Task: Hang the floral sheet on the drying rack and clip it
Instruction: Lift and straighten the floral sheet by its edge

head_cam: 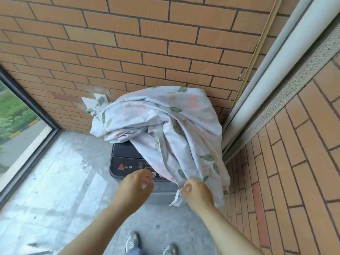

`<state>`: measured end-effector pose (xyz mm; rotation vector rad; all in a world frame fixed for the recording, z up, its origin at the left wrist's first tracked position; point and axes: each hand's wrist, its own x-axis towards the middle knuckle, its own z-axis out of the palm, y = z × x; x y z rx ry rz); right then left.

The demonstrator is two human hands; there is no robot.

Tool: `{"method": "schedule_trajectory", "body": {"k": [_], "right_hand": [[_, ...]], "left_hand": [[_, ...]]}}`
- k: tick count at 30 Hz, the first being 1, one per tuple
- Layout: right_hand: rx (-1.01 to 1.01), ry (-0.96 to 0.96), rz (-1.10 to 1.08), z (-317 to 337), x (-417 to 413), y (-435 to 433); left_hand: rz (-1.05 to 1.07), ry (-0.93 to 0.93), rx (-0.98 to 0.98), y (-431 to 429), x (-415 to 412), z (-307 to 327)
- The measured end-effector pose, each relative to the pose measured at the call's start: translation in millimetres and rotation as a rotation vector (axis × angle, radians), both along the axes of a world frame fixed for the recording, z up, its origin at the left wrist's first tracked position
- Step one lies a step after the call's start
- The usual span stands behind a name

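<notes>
Sheet: I see the floral sheet heaped over the top of the washing machine, up against the brick wall. One long fold trails down over the machine's front right corner.
Right hand: the right hand pinches the trailing edge between thumb and curled fingers. A narrow strip of cloth hangs just below it.
Left hand: the left hand holds nothing. Its fingers are half curled with a gap to the thumb, and it hovers over the control panel just beside the sheet's edge.
Machine: dark lid with a red logo, standing on the pale floor.
Around it: I make out a window at left, a door frame at right, and a wall socket beside the heap.
</notes>
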<state>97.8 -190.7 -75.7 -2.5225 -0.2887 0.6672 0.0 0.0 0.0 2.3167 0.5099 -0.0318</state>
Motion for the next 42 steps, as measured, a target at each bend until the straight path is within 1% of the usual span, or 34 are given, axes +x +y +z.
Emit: {"method": "schedule_trajectory", "body": {"k": [2, 6, 9, 12, 15, 17, 19, 22, 24, 26, 28, 31, 33, 34, 36, 38, 39, 42], "right_hand": [[-0.095, 0.039, 0.0, -8.9, 6.0, 6.3], [-0.156, 0.066, -0.052, -27.2, 7.7, 20.5], [-0.126, 0.017, -0.129, -43.2, 4.4, 28.2], [-0.075, -0.075, -0.21, -52.5, 1.2, 33.9], [-0.055, -0.164, -0.225, -58.6, 3.1, 34.5], [-0.034, -0.177, -0.225, -60.6, 6.6, 32.1], [0.038, -0.157, -0.25, -56.0, 6.7, 29.9], [0.257, -0.094, -0.439, -35.8, 2.2, 22.7], [0.371, -0.109, -0.581, -19.3, 2.9, 13.2], [0.449, -0.152, -0.624, -0.9, 8.2, 4.0], [0.51, -0.163, -0.567, 20.7, 12.9, -2.6], [0.526, -0.193, -0.332, 55.1, 14.4, -6.2], [0.533, -0.225, -0.207, 74.8, 14.2, -5.5], [0.541, -0.244, -0.169, 83.9, 14.3, -5.2], [0.541, -0.269, -0.127, 98.8, 15.0, -6.9], [0.485, -0.292, -0.103, 109.0, 16.6, -11.8], [0.448, -0.301, -0.1, 111.8, 16.9, -15.0], [0.33, -0.329, -0.154, 112.4, 15.2, -28.3]], "left_hand": [[0.006, 0.01, -0.029, 6.4, 8.9, -6.8], [-0.004, 0.047, -0.074, 18.5, 23.4, -12.2], [-0.009, 0.068, -0.101, 28.1, 31.4, -13.7], [-0.023, 0.09, -0.103, 36.0, 37.3, -16.7], [-0.042, 0.118, -0.098, 41.7, 39.0, -23.6], [-0.06, 0.13, -0.094, 43.1, 39.8, -27.8], [-0.08, 0.132, -0.094, 41.9, 42.3, -30.4], [-0.125, 0.12, -0.083, 36.3, 49.5, -32.0], [-0.143, 0.081, -0.061, 30.9, 54.6, -29.6], [-0.185, 0.004, -0.008, 24.2, 59.8, -22.7], [-0.264, -0.124, 0.055, 17.1, 66.6, -11.6], [-0.465, -0.343, 0.149, 8.7, 83.3, 4.7], [-0.615, -0.41, 0.195, 4.5, 96.8, 14.7], [-0.674, -0.398, 0.222, 1.6, 103.9, 19.5], [-0.758, -0.299, 0.269, -4.0, 117.1, 27.4], [-0.814, -0.192, 0.333, -6.9, 128.2, 33.2], [-0.834, -0.179, 0.349, -6.4, 131.3, 37.2], [-0.772, -0.294, 0.267, 2.2, 132.4, 42.2]]}}
